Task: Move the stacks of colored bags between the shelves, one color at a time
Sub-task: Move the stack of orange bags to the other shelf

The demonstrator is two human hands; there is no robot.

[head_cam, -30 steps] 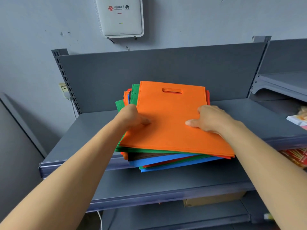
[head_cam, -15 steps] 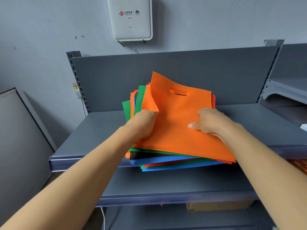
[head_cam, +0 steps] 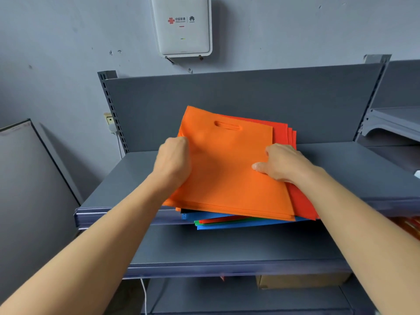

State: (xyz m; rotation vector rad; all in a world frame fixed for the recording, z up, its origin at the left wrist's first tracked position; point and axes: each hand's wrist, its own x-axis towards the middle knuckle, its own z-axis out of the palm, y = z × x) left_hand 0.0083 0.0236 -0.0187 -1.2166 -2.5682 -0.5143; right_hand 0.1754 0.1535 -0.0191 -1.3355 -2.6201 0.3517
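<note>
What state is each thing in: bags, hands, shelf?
orange bags: top of pile, gripped at both sides.
left hand: grips orange bags' left edge.
right hand: grips their right edge, thumb on top.
red bags: beneath the orange, showing at right.
blue bags: flat, low in pile.
shelf: carries the pile.

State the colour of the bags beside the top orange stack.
Red fabric bags, right of the orange bag stack; head view.

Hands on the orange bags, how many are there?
2. The left hand grips the orange bags at their left edge; the right hand holds their right edge, thumb on top. Neither is hidden.
</note>
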